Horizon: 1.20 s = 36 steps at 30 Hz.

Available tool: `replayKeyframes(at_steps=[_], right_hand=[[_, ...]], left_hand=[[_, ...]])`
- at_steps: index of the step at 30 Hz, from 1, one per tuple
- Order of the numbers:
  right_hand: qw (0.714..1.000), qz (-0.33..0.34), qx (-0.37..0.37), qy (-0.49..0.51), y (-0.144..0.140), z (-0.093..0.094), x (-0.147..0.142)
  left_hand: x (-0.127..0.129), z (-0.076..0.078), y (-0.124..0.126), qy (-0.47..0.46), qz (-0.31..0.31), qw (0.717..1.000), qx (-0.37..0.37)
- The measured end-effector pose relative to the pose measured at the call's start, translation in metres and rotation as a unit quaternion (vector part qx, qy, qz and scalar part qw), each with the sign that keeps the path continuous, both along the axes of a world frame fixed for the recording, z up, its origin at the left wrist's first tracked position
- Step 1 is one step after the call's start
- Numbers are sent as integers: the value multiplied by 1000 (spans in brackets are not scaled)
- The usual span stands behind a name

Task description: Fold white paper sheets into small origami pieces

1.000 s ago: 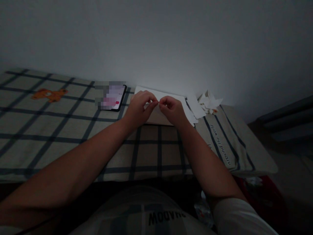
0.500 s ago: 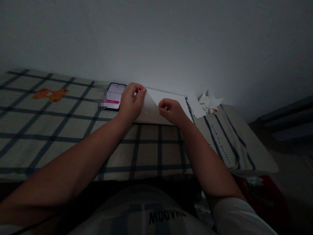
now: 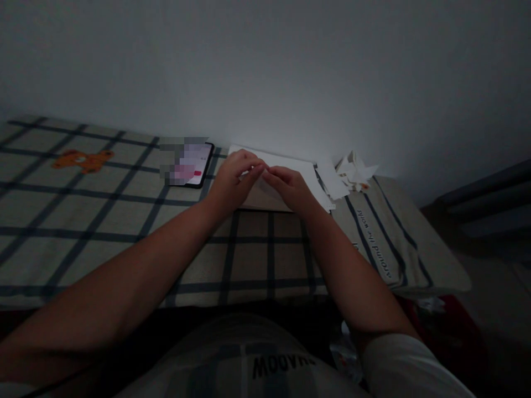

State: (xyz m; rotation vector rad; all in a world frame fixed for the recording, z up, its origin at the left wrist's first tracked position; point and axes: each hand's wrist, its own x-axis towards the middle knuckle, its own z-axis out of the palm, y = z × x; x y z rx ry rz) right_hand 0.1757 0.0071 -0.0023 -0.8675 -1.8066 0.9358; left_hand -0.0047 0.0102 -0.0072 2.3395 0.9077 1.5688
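Observation:
My left hand [image 3: 234,179] and my right hand [image 3: 290,188] meet above a flat white board or sheet [image 3: 302,168] that lies on the cloth by the wall. Both are closed in a pinch, thumbs and fingertips touching. Between them is a thin piece of paper [image 3: 271,189], mostly covered by the fingers; its shape is hard to make out in the dim light. To the left of my left hand lies a phone [image 3: 203,166] with a lit screen, partly blurred out.
A plaid cloth [image 3: 124,221] covers the surface, with an orange bear figure [image 3: 83,160] at the left. White paper strips [image 3: 332,179] and a heap of folded paper [image 3: 355,171] sit right of the board. The wall [image 3: 265,72] rises directly behind. Something red [image 3: 452,326] is below right.
My hands have come together: the left moved right and slightly down, the right slightly left. The paper's slanting edge, visible between them before, is now mostly hidden by the fingers.

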Motion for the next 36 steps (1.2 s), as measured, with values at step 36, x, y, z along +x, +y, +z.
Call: replayKeyframes(at_steps=[36], right_hand=[[986,-25,-90,137,7,-7,-2]], left_hand=[[2,0,0,31,28,998,-45]])
